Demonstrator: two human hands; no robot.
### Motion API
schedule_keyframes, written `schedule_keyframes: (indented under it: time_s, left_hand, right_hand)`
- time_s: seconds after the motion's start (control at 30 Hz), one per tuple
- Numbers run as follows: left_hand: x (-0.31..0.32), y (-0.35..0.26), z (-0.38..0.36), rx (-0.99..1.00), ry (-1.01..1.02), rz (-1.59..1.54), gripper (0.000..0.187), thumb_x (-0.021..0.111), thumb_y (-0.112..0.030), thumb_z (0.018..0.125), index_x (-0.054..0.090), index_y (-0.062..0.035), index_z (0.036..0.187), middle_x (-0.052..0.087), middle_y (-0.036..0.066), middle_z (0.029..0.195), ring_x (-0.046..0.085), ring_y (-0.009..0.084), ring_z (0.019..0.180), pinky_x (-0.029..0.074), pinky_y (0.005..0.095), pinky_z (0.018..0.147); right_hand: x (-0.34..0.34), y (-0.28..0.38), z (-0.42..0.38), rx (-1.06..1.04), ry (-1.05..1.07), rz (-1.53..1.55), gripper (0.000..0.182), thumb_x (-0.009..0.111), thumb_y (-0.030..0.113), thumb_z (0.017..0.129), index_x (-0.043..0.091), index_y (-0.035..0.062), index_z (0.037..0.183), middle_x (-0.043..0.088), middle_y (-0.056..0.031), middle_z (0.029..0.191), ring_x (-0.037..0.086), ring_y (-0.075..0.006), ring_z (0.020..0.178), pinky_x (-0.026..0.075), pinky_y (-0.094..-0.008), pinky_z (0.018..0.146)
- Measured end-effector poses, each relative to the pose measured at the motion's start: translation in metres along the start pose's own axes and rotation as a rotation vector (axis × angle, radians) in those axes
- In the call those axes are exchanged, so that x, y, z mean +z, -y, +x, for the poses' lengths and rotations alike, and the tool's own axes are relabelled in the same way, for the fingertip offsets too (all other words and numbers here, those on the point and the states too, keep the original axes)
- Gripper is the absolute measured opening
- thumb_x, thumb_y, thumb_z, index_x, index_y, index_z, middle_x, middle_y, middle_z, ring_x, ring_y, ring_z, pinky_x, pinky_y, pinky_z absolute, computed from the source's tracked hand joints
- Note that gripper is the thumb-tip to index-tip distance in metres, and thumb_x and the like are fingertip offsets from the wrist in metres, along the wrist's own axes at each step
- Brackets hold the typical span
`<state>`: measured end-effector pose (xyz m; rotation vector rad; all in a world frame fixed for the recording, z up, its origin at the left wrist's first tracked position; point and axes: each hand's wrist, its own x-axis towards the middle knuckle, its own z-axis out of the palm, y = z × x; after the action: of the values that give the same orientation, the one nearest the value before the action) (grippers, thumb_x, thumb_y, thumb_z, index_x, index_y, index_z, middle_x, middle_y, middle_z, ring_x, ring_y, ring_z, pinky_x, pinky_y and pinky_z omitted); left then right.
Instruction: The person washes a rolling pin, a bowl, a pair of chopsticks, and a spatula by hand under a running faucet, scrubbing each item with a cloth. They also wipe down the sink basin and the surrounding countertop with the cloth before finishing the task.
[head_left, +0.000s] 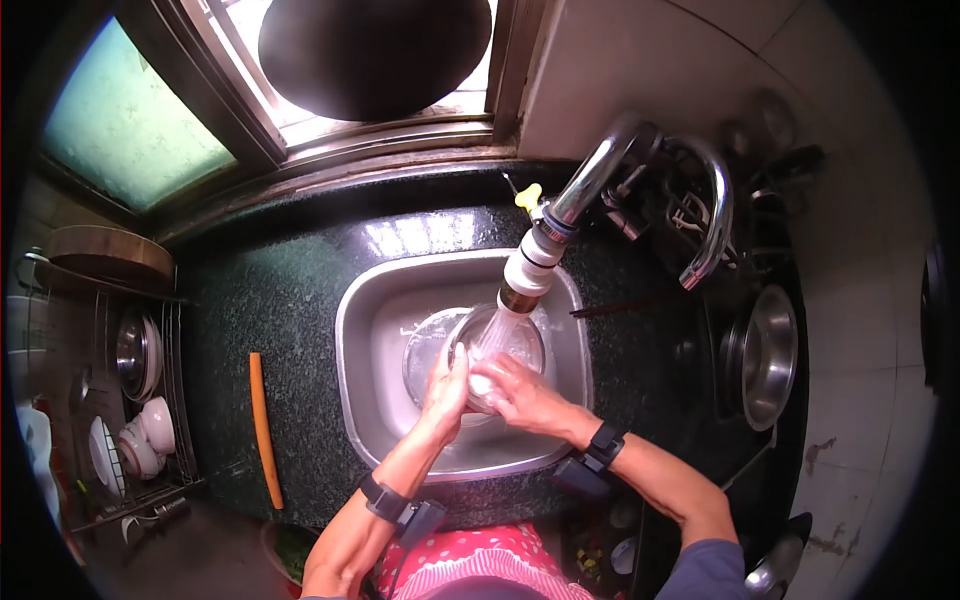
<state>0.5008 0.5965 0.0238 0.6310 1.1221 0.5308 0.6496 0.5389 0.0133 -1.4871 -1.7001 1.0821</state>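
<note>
**Water (496, 334) runs into a round bowl (530, 345) held in the sink (375, 375)**

Closest in is a pink apron (455, 548) with white dots. Each arm wears a dark band at the wrist. Past the bands, both hands reach over the sink. The left hand (449, 388) holds the left side of the bowl, with its thumb up by the rim. The right hand (520, 392) is on the near side of the bowl, its fingers bent. Something white (482, 384) shows by those fingers, but it is too small and blurry to name, and one cannot tell if the hand grips it.

The bowl is inside the sink, right under the stream. Another round, shiny thing (420, 352) sits in the sink, partly behind the bowl. The sink is set in a dark, speckled counter (215, 350). On the left, a long orange stick (263, 430) lies on the counter. Beyond it, a wire rack (180, 370) holds small pale bowls (156, 424). On the right is a wide steel pan (771, 357).

Farther up, the water comes from a white nozzle (530, 265) on a shiny tap (597, 175) with a yellow handle (528, 196). At the back is a window (140, 120), with a big, dark, round thing (375, 55) in front of its bright part.
</note>
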Motion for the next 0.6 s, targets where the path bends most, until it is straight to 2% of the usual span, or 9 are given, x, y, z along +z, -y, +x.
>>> schedule_keyframes:
  time_s: [0.07, 0.13, 0.2, 0.27, 0.4, 0.47, 0.5, 0.53, 0.6]
  left_hand:
    - [-0.007, 0.002, 0.001, 0.08, 0.055, 0.193, 0.05, 0.037, -0.036, 0.1, 0.03, -0.0114, 0.143, 0.047, 0.015, 0.132, 0.052, 0.028, 0.116, 0.057, 0.0373, 0.08]
    - [-0.014, 0.003, 0.005, 0.13, 0.141, 0.275, 0.051, 0.039, -0.035, 0.099, 0.029, -0.0126, 0.144, 0.045, 0.014, 0.135, 0.052, 0.0278, 0.115, 0.059, 0.0381, 0.074]
    - [-0.004, -0.014, -0.008, -0.146, 0.133, 0.298, 0.051, 0.04, -0.033, 0.099, 0.03, -0.0132, 0.144, 0.044, 0.014, 0.135, 0.051, 0.0284, 0.116, 0.06, 0.0394, 0.067]
    - [-0.009, 0.004, -0.001, -0.068, 0.134, 0.283, 0.049, 0.041, -0.031, 0.098, 0.033, -0.0137, 0.143, 0.043, 0.015, 0.136, 0.051, 0.029, 0.116, 0.061, 0.0405, 0.06]
    - [-0.019, 0.025, 0.017, 0.101, 0.165, 0.221, 0.049, 0.043, -0.03, 0.098, 0.033, -0.0124, 0.143, 0.047, 0.013, 0.133, 0.053, 0.0258, 0.114, 0.059, 0.039, 0.071]
    - [-0.02, 0.034, 0.021, 0.198, 0.178, 0.223, 0.05, 0.043, -0.031, 0.099, 0.03, -0.0127, 0.144, 0.048, 0.012, 0.132, 0.054, 0.0246, 0.113, 0.058, 0.0401, 0.073]
    - [-0.015, 0.032, 0.019, 0.191, 0.168, 0.185, 0.049, 0.044, -0.03, 0.099, 0.032, -0.0112, 0.143, 0.049, 0.013, 0.131, 0.055, 0.024, 0.112, 0.056, 0.0403, 0.077]
    - [-0.01, 0.03, 0.017, 0.183, 0.155, 0.144, 0.048, 0.044, -0.029, 0.099, 0.034, -0.0096, 0.141, 0.05, 0.013, 0.13, 0.055, 0.0234, 0.112, 0.055, 0.0404, 0.082]
    - [-0.004, 0.025, 0.01, 0.091, 0.117, 0.073, 0.046, 0.045, -0.029, 0.099, 0.036, -0.009, 0.139, 0.051, 0.013, 0.128, 0.055, 0.0237, 0.112, 0.054, 0.0414, 0.082]
  right_hand:
    - [-0.018, -0.005, -0.004, -0.201, 0.16, -0.664, 0.03, 0.06, 0.007, 0.076, 0.057, 0.0112, 0.106, 0.054, -0.0098, 0.102, 0.051, -0.0279, 0.102, 0.043, -0.0394, 0.085]
    - [-0.03, -0.013, 0.003, -0.361, 0.075, -0.779, 0.022, 0.058, 0.009, 0.073, 0.058, 0.011, 0.094, 0.053, -0.0058, 0.096, 0.051, -0.0217, 0.096, 0.043, -0.037, 0.079]
    - [-0.043, -0.007, 0.019, -0.623, 0.081, -1.047, 0.018, 0.057, 0.013, 0.073, 0.057, 0.0117, 0.091, 0.052, -0.0036, 0.094, 0.051, -0.0197, 0.095, 0.043, -0.0349, 0.079]
    - [-0.042, -0.011, 0.025, -0.717, 0.065, -1.038, 0.016, 0.056, 0.016, 0.073, 0.055, 0.0118, 0.088, 0.052, -0.0021, 0.094, 0.05, -0.0179, 0.094, 0.044, -0.0337, 0.078]
    - [-0.031, -0.014, 0.016, -0.631, -0.056, -1.023, 0.018, 0.06, 0.018, 0.07, 0.056, 0.011, 0.087, 0.051, -0.0033, 0.091, 0.051, -0.0205, 0.093, 0.045, -0.0355, 0.078]
    - [-0.019, -0.004, -0.002, -0.154, -0.001, -0.942, 0.025, 0.063, 0.018, 0.067, 0.057, 0.0099, 0.09, 0.052, -0.006, 0.091, 0.051, -0.0239, 0.093, 0.045, -0.0388, 0.079]
    - [-0.014, 0.007, -0.007, 0.017, 0.079, -0.874, 0.034, 0.063, 0.016, 0.068, 0.059, 0.0091, 0.101, 0.056, -0.012, 0.095, 0.053, -0.0306, 0.092, 0.045, -0.0432, 0.08]
    - [-0.006, 0.009, -0.009, 0.02, 0.078, -0.881, 0.034, 0.063, 0.016, 0.068, 0.059, 0.0091, 0.101, 0.056, -0.012, 0.095, 0.053, -0.0306, 0.092, 0.045, -0.0432, 0.08]
    - [0.015, 0.012, -0.009, 0.282, 0.04, -0.388, 0.029, 0.063, 0.021, 0.073, 0.061, 0.0052, 0.097, 0.059, -0.0196, 0.092, 0.057, -0.0363, 0.091, 0.046, -0.0451, 0.078]
